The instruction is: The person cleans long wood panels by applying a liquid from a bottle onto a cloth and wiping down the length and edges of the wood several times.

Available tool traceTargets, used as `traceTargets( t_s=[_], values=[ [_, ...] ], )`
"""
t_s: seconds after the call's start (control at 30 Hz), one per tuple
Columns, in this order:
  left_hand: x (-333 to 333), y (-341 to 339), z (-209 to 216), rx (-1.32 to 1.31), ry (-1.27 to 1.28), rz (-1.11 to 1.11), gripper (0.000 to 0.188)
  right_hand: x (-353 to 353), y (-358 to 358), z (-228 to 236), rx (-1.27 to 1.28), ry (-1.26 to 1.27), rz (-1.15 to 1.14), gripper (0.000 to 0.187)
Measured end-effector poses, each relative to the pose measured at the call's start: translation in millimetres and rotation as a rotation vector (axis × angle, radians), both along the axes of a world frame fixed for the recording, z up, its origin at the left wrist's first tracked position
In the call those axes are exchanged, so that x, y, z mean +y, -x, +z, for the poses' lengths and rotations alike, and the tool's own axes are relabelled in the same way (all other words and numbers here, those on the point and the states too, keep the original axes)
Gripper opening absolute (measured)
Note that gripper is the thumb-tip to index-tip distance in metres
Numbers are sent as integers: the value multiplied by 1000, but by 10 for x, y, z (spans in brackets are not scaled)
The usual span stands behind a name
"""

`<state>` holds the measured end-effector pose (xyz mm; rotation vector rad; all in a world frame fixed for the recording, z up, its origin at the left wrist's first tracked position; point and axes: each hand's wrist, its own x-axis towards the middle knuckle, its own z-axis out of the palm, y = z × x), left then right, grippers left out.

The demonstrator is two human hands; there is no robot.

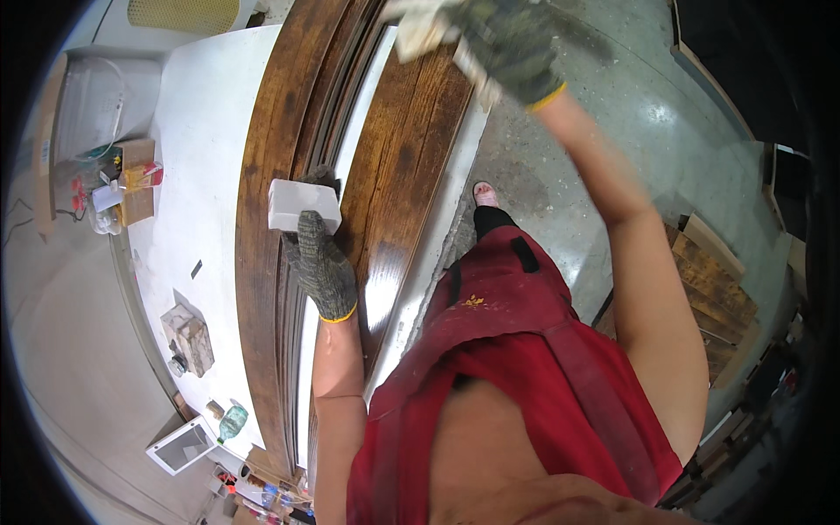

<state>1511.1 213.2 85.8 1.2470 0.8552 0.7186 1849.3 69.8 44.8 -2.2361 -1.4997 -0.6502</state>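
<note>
My left hand [324, 271], in a dark grey knit glove with a yellow cuff, is closed on a white rectangular box-like block [302, 203]. The thumb lies across its near face, and dark glove fingers show behind its far edge. It is held over the long brown stained wood boards [407, 122]. Farther off, my right hand [516, 52], in a matching glove, grips a pale crumpled rag [424, 31] at the far end of the wide board. Motion blurs that hand and the rag, and the fingers partly hide the cloth.
The boards rest on a white tabletop [197, 114]. Along its left side are a stone-like block [187, 339], a greenish bottle [232, 423] and a clear plastic bin [114, 96]. Right of the table lies a grey concrete floor [604, 166], with stacked brown planks [713, 293] farther right.
</note>
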Motion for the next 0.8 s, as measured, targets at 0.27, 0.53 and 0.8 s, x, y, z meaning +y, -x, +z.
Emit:
traceTargets(
  t_s=[0.27,0.53,0.8],
  values=[
    [30,-184,54,-18,-68,-147,69,219,-2230,180,-17,62,-658,29],
    [65,-113,-111,-96,-182,79,48,359,-790,714,454,-339,341,30],
    [46,-199,-61,-146,-72,248,51,424,672,407,197,61,348,30]
  ],
)
